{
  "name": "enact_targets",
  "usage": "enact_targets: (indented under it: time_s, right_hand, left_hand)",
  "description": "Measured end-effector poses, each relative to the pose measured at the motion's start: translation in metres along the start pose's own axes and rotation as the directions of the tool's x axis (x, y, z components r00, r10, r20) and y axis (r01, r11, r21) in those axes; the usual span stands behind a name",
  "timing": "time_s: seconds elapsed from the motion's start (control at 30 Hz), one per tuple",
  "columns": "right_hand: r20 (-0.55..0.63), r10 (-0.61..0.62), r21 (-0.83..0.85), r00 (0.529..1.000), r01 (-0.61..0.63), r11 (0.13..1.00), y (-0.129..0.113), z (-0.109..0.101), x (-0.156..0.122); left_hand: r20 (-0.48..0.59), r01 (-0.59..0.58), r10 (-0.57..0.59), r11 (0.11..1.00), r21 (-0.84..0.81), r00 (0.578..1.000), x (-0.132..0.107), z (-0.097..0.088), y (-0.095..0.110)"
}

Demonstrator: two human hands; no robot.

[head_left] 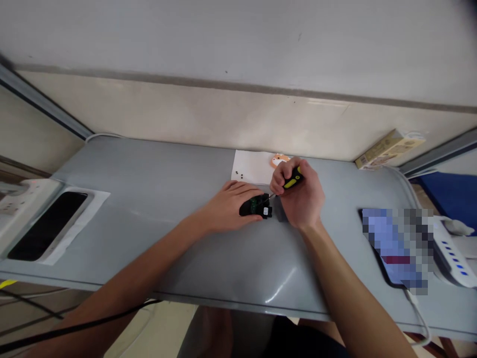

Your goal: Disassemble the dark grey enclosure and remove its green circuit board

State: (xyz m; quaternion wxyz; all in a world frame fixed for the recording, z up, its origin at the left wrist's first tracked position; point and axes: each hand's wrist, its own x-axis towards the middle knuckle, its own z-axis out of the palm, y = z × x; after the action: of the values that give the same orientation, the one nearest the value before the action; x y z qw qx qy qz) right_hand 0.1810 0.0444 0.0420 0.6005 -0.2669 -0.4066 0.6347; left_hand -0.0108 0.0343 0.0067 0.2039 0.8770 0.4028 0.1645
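Single head-worn cam, looks forward and down from over near edge of table; wide view, mid-range, back wall beyond

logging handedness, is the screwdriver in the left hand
No, the right hand grips the screwdriver, while the left hand holds the black device.

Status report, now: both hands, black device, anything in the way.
Left hand gripping black device. Right hand gripping screwdriver, angled toward it; contact unclear. No obstruction seen; dark bits on paper beyond.
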Motion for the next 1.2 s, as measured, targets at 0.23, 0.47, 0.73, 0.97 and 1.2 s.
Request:
enact_targets:
  time_s: [0.23,0.47,0.73,0.97,1.2]
  right_hand:
    - [0.02,-0.018,0.006,1.0,0.018,1.0,0.001,0.003,-0.001]
    - [0.021,-0.017,-0.022,1.0,0.018,1.0,0.002,0.003,0.0]
    - [0.028,-0.042,-0.025,0.999,0.042,0.999,0.001,0.005,0.0]
    - [0.02,-0.026,-0.043,0.999,0.026,0.999,0.002,0.006,-0.001]
    - [0.034,-0.052,0.0,0.998,0.052,0.999,0.002,0.003,0.001]
  left_hand:
    - [0.002,-0.004,0.004,0.999,-0.041,1.0,0.001,-0.002,0.003]
    - [0.018,-0.002,0.003,1.0,-0.026,1.0,0.002,-0.003,0.001]
    - [0.036,-0.004,0.005,1.0,-0.019,0.999,0.005,-0.001,-0.008]
    - [0.048,0.003,-0.002,1.0,-0.026,0.999,0.009,-0.003,-0.005]
    - [0.061,-0.009,0.009,1.0,0.004,0.998,0.01,-0.002,-0.007]
